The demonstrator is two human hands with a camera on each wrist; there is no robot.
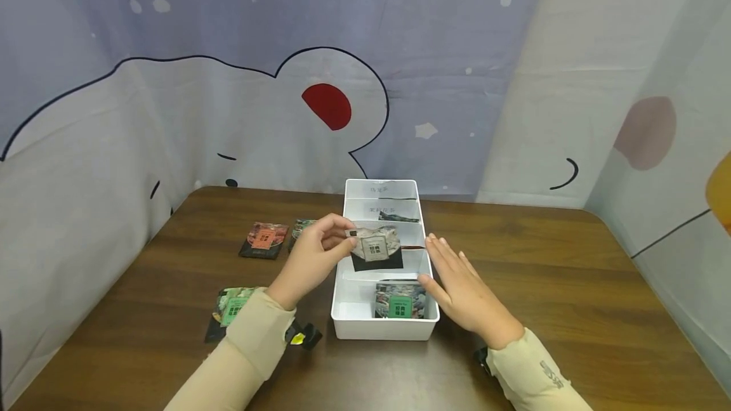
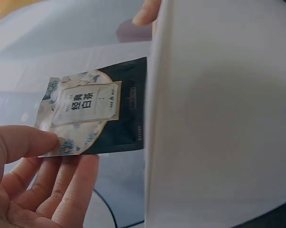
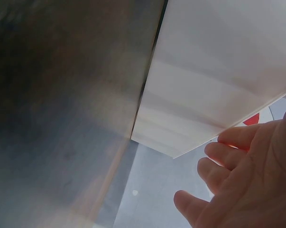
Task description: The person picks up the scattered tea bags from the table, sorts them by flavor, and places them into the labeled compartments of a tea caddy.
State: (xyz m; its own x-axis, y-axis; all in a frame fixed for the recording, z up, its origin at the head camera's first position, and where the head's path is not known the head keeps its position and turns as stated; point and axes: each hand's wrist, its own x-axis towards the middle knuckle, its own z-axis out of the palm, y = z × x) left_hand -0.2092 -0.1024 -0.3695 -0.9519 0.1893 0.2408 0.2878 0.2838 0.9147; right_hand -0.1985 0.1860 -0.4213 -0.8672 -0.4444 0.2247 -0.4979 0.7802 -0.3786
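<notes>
At frame centre the left hand point(image 1: 311, 259) pinches a white-label sachet point(image 1: 377, 247) by its left edge, long axis across the tray point(image 1: 340, 309) (label upright), over the third compartment from the back. The right hand point(image 1: 465, 290), fingers straight, rests against the tray's right wall. A green sachet point(image 1: 400, 300) stands in the nearest compartment; another point(image 1: 398, 216) sits farther back

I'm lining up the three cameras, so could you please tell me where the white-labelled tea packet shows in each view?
Head: the tea packet is at centre, pinched by the left hand above the white organiser box.
Left wrist: left of centre, beside the box wall.
Right wrist: not in it.
Shared landmark: the box, seen in all three views.
</notes>
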